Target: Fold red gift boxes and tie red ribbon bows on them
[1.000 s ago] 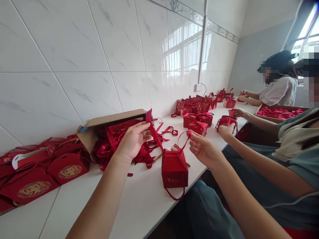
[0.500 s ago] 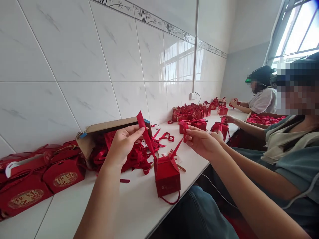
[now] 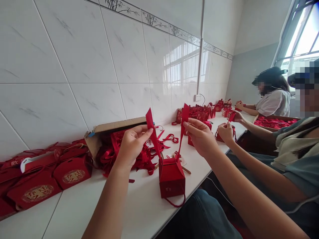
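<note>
A small red gift box [image 3: 172,179] stands on the white table near its front edge, with a red cord handle [image 3: 177,203] drooping at its front. From its top rises a red ribbon [image 3: 156,141], its two ends spread apart in a V. My left hand [image 3: 133,142] pinches one end between thumb and fingers, above and left of the box. The other end is pinched by my right hand [image 3: 200,134], above and right. Behind the box lie a printed card [image 3: 183,160] and a thin brown stick [image 3: 186,170].
An open cardboard box [image 3: 119,124] spills loose red ribbons [image 3: 113,152]. Larger red boxes [image 3: 37,189] line the table at left. Finished-looking small boxes [image 3: 196,113] cluster along the wall. A co-worker's hands [image 3: 227,132] handle another red box close by at right; a second person sits farther back.
The right ribbon end now stands up straight above my right hand, where it was folded over before. The view has shifted slightly left. The neighbour's hand has lifted a ribbon.
</note>
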`<state>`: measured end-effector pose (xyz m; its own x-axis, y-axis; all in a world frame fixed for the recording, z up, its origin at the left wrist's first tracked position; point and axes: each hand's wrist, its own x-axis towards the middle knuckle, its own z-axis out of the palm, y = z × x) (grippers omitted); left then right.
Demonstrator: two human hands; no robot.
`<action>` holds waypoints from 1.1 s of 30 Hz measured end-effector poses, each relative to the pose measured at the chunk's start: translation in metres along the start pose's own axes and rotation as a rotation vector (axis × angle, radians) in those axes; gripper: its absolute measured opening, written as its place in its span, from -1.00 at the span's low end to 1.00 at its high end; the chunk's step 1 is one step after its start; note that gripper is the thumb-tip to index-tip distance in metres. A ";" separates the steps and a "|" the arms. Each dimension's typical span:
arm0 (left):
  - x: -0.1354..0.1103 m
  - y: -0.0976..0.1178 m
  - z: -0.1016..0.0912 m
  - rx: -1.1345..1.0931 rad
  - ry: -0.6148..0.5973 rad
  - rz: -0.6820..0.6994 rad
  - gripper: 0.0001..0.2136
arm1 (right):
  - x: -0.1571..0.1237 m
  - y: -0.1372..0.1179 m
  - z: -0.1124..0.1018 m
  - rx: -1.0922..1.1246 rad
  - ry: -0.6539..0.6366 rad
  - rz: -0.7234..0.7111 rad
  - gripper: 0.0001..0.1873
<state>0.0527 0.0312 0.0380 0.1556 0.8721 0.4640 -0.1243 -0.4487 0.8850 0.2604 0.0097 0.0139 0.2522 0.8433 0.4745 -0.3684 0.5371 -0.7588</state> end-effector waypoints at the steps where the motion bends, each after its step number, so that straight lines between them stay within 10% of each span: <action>1: 0.000 0.000 0.001 -0.013 -0.001 -0.002 -0.75 | 0.000 0.000 0.001 0.005 -0.011 -0.016 -0.80; 33: -0.004 -0.003 0.009 -0.059 -0.029 0.067 -0.80 | 0.001 -0.009 0.009 0.079 -0.009 0.072 -0.78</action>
<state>0.0612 0.0268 0.0339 0.1734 0.8340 0.5238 -0.1932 -0.4927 0.8485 0.2554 0.0062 0.0252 0.2150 0.8798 0.4240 -0.4547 0.4744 -0.7538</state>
